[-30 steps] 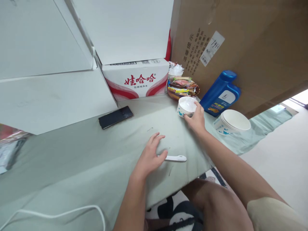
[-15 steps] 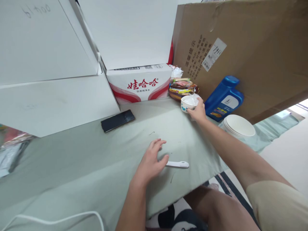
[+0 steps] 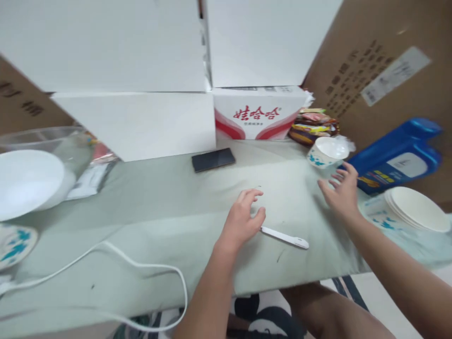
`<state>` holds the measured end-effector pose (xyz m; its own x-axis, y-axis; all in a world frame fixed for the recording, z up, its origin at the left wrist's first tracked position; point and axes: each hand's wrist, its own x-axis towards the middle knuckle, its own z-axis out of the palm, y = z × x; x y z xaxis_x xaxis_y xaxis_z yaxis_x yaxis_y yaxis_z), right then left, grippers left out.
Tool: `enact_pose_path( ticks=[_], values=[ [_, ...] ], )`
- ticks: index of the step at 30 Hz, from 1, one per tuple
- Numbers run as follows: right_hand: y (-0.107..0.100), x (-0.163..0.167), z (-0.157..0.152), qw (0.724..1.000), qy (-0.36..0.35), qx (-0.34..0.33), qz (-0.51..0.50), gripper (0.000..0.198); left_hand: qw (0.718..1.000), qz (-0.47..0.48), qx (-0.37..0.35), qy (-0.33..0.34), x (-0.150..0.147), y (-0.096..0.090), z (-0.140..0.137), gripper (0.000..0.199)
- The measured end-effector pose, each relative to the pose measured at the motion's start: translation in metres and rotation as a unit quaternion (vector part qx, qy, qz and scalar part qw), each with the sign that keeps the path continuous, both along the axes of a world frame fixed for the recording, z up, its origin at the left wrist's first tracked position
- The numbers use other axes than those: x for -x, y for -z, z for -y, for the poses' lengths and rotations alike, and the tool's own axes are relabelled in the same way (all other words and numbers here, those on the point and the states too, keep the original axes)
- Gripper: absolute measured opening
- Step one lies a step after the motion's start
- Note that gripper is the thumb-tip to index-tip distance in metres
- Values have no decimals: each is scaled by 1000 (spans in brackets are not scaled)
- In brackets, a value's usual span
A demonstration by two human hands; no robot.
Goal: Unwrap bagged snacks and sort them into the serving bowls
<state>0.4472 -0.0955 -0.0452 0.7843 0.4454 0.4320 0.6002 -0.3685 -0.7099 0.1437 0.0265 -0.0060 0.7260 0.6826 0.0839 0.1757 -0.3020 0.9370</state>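
My left hand (image 3: pixel 243 216) hovers low over the cloth-covered table with fingers loosely apart. By its thumb lies a slim white plastic tool (image 3: pixel 286 237); whether the thumb touches its near end, I cannot tell. My right hand (image 3: pixel 341 190) is open and holds nothing, just in front of a small paper bowl (image 3: pixel 319 157) with blue leaf print. Crumpled clear plastic (image 3: pixel 341 147) sticks out of that bowl. A basket of packaged snacks (image 3: pixel 314 125) stands behind it.
A blue bottle (image 3: pixel 395 155) leans at the right beside stacked paper bowls (image 3: pixel 406 212). Farther back are a phone (image 3: pixel 213 160) and a red-and-white carton (image 3: pixel 259 115). At left are a white bowl (image 3: pixel 28 183), a printed lid-like disc (image 3: pixel 16 245) and a white cable (image 3: pixel 141 265).
My right hand has let go of the small paper bowl and drawn back toward me. The view has turned left, bringing the white bowl into sight. My left hand stays near the white tool.
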Motion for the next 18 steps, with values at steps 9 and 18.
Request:
enact_pose_path(
  ticks=[9,18],
  values=[
    [-40,183,-72,945,-322,58,16,17,934,90,129,-320,78,-11,-32,34],
    [-66,371,-262,796,-585,73,134,34,754,276,153,-576,186,-12,-65,28]
  ],
)
